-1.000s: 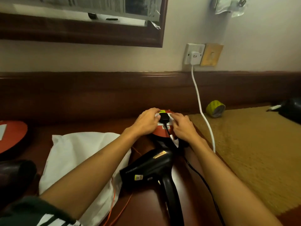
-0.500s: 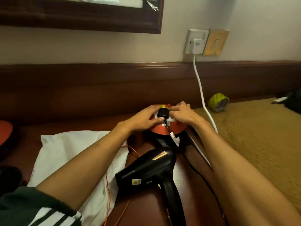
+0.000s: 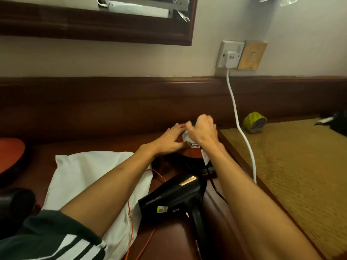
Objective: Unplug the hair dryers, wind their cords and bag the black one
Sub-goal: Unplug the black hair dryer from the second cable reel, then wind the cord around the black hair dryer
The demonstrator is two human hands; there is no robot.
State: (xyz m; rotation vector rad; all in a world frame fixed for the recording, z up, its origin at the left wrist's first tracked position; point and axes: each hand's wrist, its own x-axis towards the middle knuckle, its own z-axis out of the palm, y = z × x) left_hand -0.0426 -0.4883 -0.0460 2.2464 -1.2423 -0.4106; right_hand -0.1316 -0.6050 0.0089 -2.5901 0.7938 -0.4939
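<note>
One black dryer (image 3: pixel 172 196) lies near the front edge of the desk (image 3: pixel 169 239), and the dark nozzle of what may be a second (image 3: pixel 16 201) shows at the left edge. There are two hands (image 3: pixel 170 138) (image 3: pixel 203 129), one red cord reel (image 3: pixel 189 152) by the back edge, one black plug (image 3: pixel 193 121), one white bag (image 3: pixel 88 177), one orange cord (image 3: pixel 130 222), one white cable (image 3: pixel 242 132) and one tape roll (image 3: pixel 254 121) at the back edge of one mat (image 3: pixel 300 169). On the wall are one socket (image 3: pixel 231 53), one white plug (image 3: pixel 231 60) and one yellowed plate (image 3: pixel 252 55).
</note>
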